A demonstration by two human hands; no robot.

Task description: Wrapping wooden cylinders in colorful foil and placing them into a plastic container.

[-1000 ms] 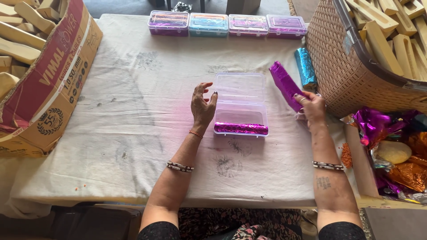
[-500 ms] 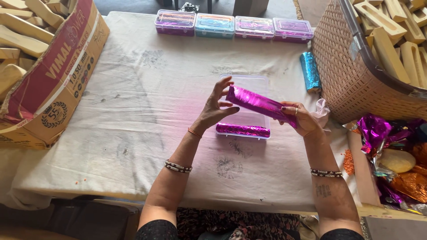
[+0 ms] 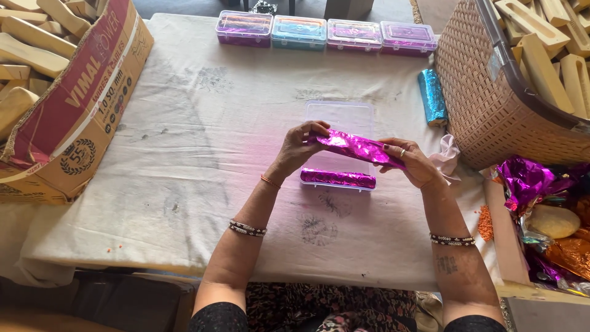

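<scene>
White-clothed worktop (image 3: 184, 154) at centre frame: left hand (image 3: 299, 147) and right hand (image 3: 413, 161), fingers clamped on a purple bar (image 3: 357, 147), seem to be packing it, needing lowering into the clear box (image 3: 338, 117) beside the second bar (image 3: 337, 179).

You sit at a worktop (image 3: 184, 160) covered by a stained off-white cloth; dark floor (image 3: 178, 6) shows beyond its far edge, under even light.

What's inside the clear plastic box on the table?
One purple foil-wrapped bar lies along the near edge of the open clear box. Both hands, left hand and right hand, hold a second purple bar above it, hiding part of the box's middle.
</scene>
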